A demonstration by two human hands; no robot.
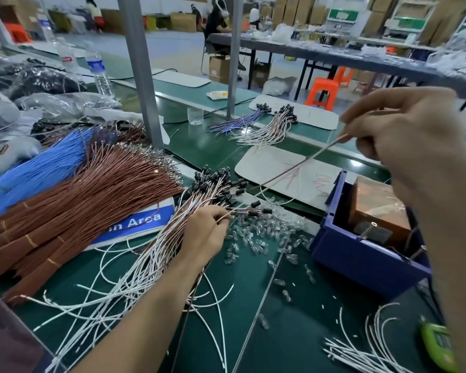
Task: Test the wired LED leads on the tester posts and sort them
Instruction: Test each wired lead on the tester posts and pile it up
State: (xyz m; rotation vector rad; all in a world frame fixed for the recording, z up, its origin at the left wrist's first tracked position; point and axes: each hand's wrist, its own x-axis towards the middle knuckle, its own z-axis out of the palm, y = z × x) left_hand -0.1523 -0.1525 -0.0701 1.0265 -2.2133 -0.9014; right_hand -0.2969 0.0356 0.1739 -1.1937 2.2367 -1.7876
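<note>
Sorting wired LED leads beside the tester (377, 208)
The right hand (404, 135) is pinching one lead (301, 162) by its end, raised near the blue bin (361, 254); the left hand (206, 232) is pinching strands of the loose bundle (172, 224). Likely risk: tangled neighbours dragging along and getting mixed into the far heaps (269, 127)

A pale grey smooth floor (172, 47) runs to the far wall, where brown cardboard boxes (293, 8) are stacked, with a long dark-topped table (334, 53) far right, orange plastic stools (322, 90) beside it, and two grey metal upright posts (140, 71) rising from the near green-topped workbench (301, 340).
</note>
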